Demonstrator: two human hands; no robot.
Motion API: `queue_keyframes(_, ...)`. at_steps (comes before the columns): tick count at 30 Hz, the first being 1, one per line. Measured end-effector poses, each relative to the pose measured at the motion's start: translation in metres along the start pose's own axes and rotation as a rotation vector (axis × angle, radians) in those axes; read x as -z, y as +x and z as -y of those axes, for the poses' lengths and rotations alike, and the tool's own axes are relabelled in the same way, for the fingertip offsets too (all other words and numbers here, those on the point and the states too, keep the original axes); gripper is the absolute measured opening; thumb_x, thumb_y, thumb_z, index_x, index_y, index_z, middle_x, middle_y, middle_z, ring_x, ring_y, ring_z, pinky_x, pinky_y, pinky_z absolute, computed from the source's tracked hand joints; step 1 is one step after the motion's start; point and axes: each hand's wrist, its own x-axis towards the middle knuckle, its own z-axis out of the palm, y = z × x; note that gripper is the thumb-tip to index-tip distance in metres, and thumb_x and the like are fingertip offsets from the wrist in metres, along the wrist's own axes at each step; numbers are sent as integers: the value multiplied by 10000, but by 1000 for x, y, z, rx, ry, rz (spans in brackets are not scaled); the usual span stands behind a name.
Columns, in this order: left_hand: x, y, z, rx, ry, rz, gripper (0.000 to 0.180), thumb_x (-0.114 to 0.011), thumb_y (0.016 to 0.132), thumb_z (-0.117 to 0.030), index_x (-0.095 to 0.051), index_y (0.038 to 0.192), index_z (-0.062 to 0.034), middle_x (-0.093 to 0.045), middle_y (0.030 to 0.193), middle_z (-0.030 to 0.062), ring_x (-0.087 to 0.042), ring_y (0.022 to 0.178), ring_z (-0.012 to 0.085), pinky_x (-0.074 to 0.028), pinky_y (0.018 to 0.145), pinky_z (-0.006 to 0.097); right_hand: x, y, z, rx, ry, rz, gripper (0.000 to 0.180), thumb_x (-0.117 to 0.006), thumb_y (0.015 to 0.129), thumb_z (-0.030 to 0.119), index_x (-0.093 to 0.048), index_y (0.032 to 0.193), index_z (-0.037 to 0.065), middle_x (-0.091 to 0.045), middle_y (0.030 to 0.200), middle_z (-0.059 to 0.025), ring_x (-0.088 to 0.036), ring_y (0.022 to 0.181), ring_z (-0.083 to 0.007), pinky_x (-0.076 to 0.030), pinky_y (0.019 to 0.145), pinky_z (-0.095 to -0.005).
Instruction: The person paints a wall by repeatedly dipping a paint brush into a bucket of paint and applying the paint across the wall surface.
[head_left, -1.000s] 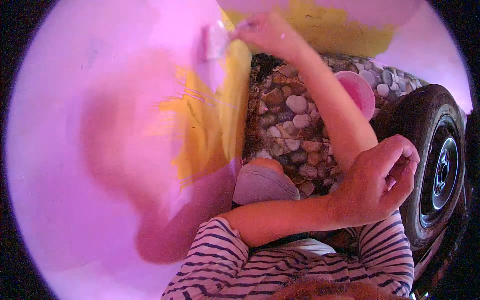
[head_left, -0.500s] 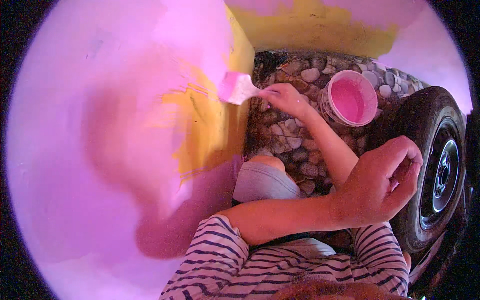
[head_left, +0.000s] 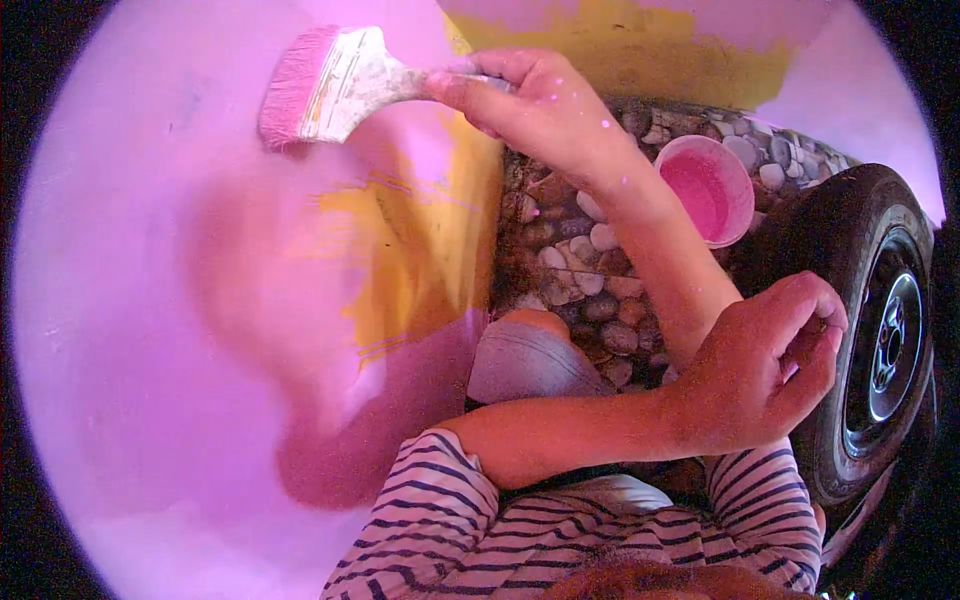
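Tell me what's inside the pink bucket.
The pink bucket, standing on the pebble floor, holds pink paint. The right forearm crosses its near left rim, hiding that edge; the paint's depth cannot be seen.

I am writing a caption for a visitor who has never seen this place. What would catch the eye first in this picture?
First the wide paintbrush with pink bristles, held by the right hand against the pink wall at upper left. Next the yellow patch not yet painted over, in the middle. At right, a pot of pink paint stands on pebbles beside a black tyre.
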Motion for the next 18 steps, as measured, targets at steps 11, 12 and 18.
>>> queue_keyframes(11, -11, 3, 3, -14, -32, -1, 90, -573, 883, -40, -538, 966, -34, -499, 791, 17, -453, 611, 67, -372, 533, 233, -3, -66, -171, -220, -286, 44, 328, -651, 897, 351, -718, 993, 44, -708, 816, -108, -654, 757, -162, -512, 699, -330)
queue_keyframes(12, -12, 4, 3, -2, -27, 11, 89, -576, 881, -41, -539, 962, -33, -495, 787, 17, -452, 609, 66, -370, 531, 231, 3, -68, -180, -199, -405, 17, 331, -652, 886, 357, -719, 968, 43, -698, 788, -147, -679, 722, -227, -519, 675, -363)
queue_keyframes(18, -13, 2, 1, 44, -56, 27, 84, -574, 887, -40, -540, 964, -33, -500, 782, 7, -443, 601, 48, -367, 520, 224, -9, -43, -108, -91, -565, 72, 357, -662, 847, 362, -699, 865, 8, -653, 784, -235, -637, 740, -409, -523, 670, -414)
